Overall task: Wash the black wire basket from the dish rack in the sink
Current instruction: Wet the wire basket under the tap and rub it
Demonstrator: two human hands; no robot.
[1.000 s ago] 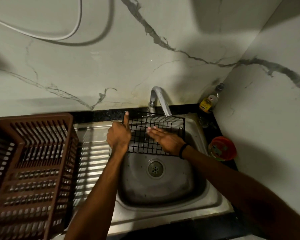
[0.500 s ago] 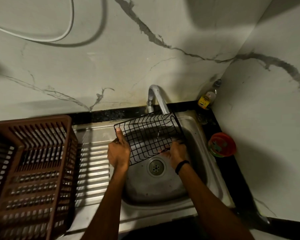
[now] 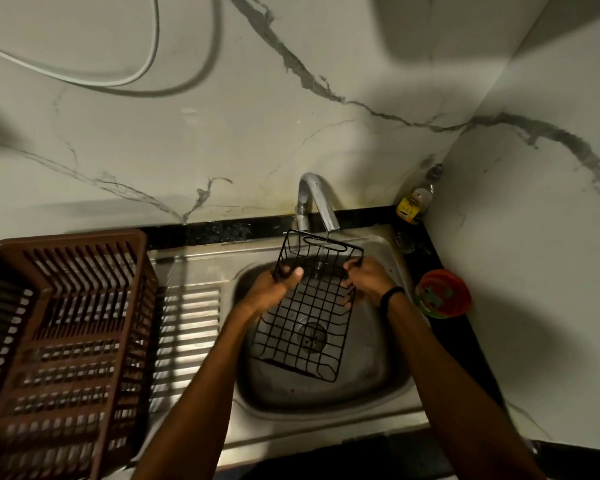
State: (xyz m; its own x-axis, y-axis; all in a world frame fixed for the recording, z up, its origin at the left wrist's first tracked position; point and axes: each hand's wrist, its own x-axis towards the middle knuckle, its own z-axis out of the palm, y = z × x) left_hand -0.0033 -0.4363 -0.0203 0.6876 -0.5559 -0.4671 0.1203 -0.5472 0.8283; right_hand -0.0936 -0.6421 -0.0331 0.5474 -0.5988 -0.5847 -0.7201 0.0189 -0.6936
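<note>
Two hands on 1 item. L to R: brown dish rack [image 3: 66, 341] sitting beside drainboard [image 3: 191, 306]; my L hand [image 3: 274, 289] gripping black wire basket [image 3: 309, 327] at its left rim. Basket hanging tilted over sink [image 3: 371, 358], top end under tap [image 3: 317, 199], thin stream falling onto it. My R hand [image 3: 366, 282] gripping the right rim. Red tub [image 3: 444, 294] sitting on counter.

A black counter [image 3: 222, 233] in front of me carries a steel sink [image 3: 378, 358] with a ribbed drainboard [image 3: 187, 327] to my left, where a brown rack [image 3: 66, 341] sits. The tap [image 3: 314, 199] rises behind the basin. To my right, a bottle [image 3: 414, 199] stands in the back corner, with a red tub [image 3: 442, 294] nearer me.
</note>
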